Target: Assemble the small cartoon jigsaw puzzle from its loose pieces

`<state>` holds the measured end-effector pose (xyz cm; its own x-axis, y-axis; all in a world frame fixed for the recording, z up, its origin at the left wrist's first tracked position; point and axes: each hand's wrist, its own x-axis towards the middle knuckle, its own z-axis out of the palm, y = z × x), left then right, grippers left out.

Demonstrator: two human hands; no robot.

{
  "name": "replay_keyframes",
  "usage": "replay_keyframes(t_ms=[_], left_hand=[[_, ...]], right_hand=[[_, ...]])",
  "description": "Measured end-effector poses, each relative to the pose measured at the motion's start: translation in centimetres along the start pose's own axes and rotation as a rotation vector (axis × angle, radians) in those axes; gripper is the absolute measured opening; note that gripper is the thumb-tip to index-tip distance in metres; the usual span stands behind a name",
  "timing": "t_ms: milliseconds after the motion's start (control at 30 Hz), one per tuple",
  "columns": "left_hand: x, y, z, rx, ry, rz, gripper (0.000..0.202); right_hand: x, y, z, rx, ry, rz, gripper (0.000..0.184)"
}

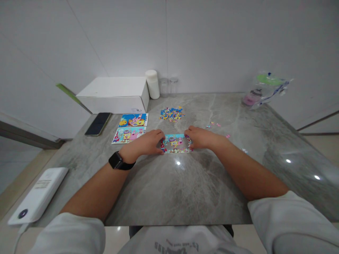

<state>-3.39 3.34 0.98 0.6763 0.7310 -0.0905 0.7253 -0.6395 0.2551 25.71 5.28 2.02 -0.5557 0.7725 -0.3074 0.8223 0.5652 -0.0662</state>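
Head view: left hand [151, 141] and right hand [199, 137] are bracketing the puzzle [174, 144], digits spread.
Likely light, fragile-jointed; its edges are giving best hold.

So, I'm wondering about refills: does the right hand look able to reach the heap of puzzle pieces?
Probably yes: the heap lies just beyond the puzzle and nothing stands between, though the right hand would have to leave the puzzle's right end.
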Motion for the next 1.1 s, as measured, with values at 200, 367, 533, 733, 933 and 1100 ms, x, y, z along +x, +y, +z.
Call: replay_keyframes(t_ms=[200, 367, 533, 733, 933, 1100], left_hand=[[0.1, 0.4, -0.3, -0.010, 0.001, -0.004, 0.043], [0.3, 0.0, 0.1, -0.013, 0.033, 0.024, 0.044], [0.3, -0.4, 0.3, -0.014, 0.057, 0.041, 0.050], [0.4, -0.5, 0.3, -0.022, 0.053, 0.048, 0.049], [0.8, -1.1, 0.4, -0.044, 0.038, 0.027, 0.055], [1.1, -1.4, 0.7, -0.048, 0.053, 0.024, 0.058]], right_hand=[[0.0, 0.1, -0.1, 0.011, -0.007, -0.027, 0.059], [0.0, 0.1, -0.1, 0.033, 0.007, -0.033, 0.059], [0.1, 0.2, 0.0, 0.047, 0.002, -0.043, 0.059], [-0.1, 0.1, -0.4, 0.065, 0.000, -0.038, 0.062], [-0.4, -0.4, -1.0, 0.077, -0.022, -0.021, 0.062], [-0.1, 0.1, -0.5, 0.095, 0.014, -0.051, 0.067]])
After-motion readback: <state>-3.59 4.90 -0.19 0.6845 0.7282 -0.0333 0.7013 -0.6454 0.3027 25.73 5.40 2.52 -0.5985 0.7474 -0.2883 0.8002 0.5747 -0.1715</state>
